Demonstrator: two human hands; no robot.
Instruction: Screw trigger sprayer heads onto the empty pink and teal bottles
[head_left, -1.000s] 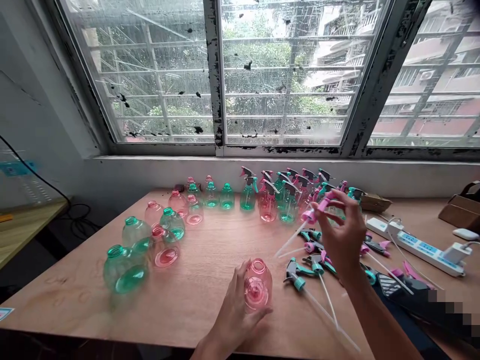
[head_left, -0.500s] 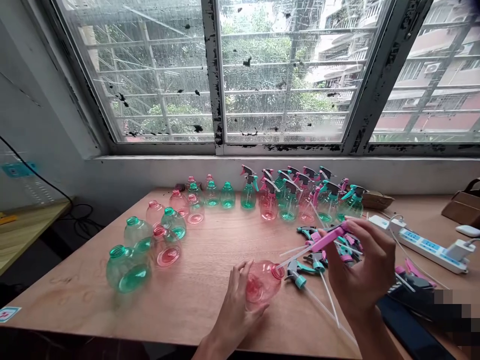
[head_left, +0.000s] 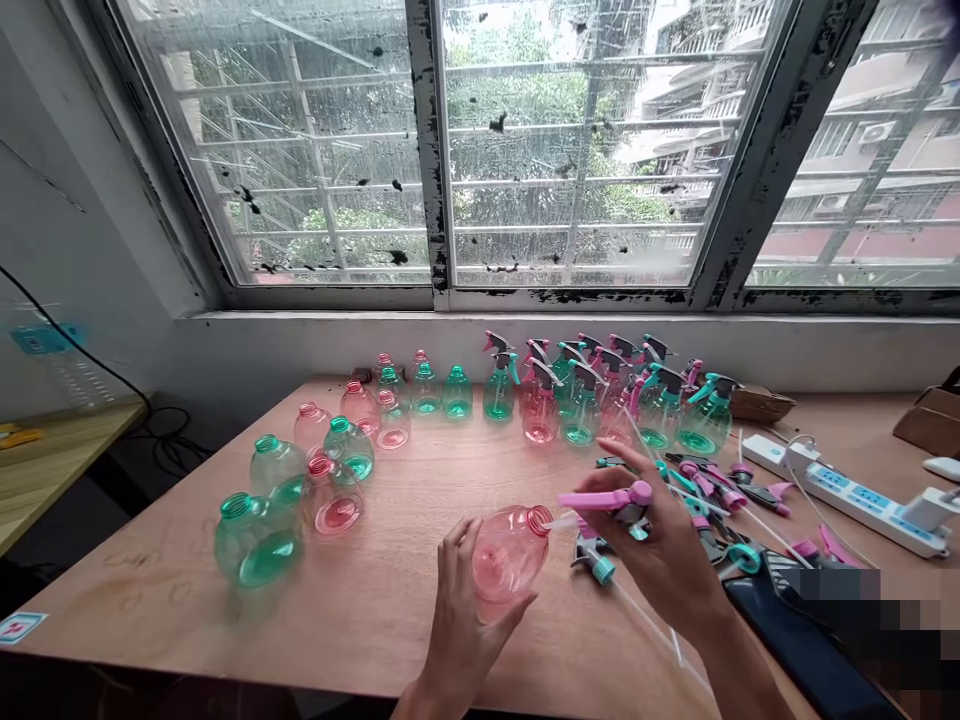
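My left hand (head_left: pixel 471 610) is wrapped around a clear pink bottle (head_left: pixel 511 552), which is tilted with its mouth toward the right. In my right hand (head_left: pixel 652 530) is a pink trigger spray head (head_left: pixel 607 499), held just right of the bottle's neck. Its pale tube points into or at the mouth; how far in it reaches is hard to see. Below the right hand lies a teal-and-grey spray head (head_left: pixel 602 567) with a long white tube. More loose pink and teal spray heads (head_left: pixel 724 490) are piled behind and right of that hand.
Open green and pink bottles (head_left: pixel 259 540) stand along the table's left side and back. Bottles fitted with spray heads (head_left: pixel 540 400) are grouped by the wall under the window. A white power strip (head_left: pixel 862 495), a dark phone-like slab (head_left: pixel 810 640) and a brown box (head_left: pixel 930 410) are on the right.
My right hand has moved left and down with the spray head, bringing it close to the bottle's neck; the tube has gone further in. The bottle has shifted slightly left.
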